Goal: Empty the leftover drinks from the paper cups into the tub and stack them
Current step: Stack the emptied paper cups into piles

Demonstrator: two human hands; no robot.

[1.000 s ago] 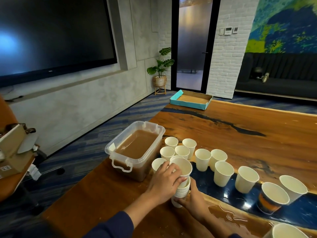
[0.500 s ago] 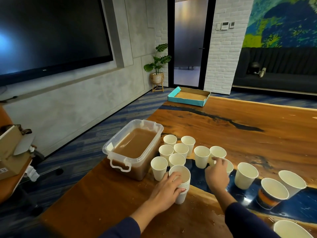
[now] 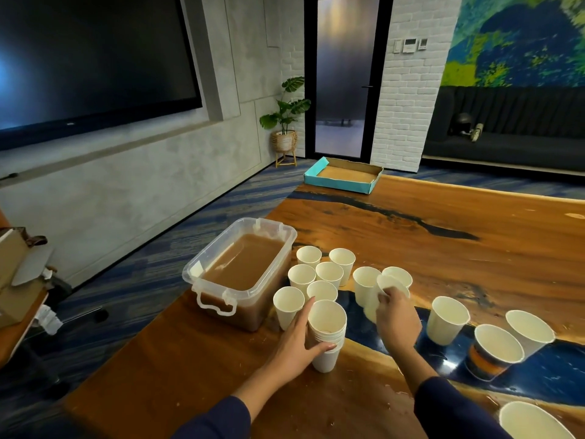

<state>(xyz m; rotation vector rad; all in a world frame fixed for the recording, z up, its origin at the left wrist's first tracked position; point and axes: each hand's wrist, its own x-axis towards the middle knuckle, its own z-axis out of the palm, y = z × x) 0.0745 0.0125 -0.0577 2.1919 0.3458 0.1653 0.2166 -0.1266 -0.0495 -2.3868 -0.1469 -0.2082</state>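
Observation:
A clear plastic tub (image 3: 202,267) holding brown liquid stands at the table's left edge. Just right of it, my left hand (image 3: 296,342) holds a stack of white paper cups (image 3: 327,335), fingers wrapped round its side. My right hand (image 3: 395,315) grips one white cup (image 3: 387,288), lifted and tilted with its mouth leaning left. Several single white cups (image 3: 319,274) stand clustered between the tub and that hand. More cups (image 3: 448,320) line up to the right.
The wooden table (image 3: 443,242) has a dark blue resin streak, wet near the right-hand cups. A teal cardboard tray (image 3: 343,175) sits at the far end. Another cup (image 3: 531,421) pokes in at the bottom right. A chair with boxes (image 3: 15,280) stands left.
My right hand left the stack, reached to the cups on the right and lifted one, tilting it. My left hand stayed on the stack.

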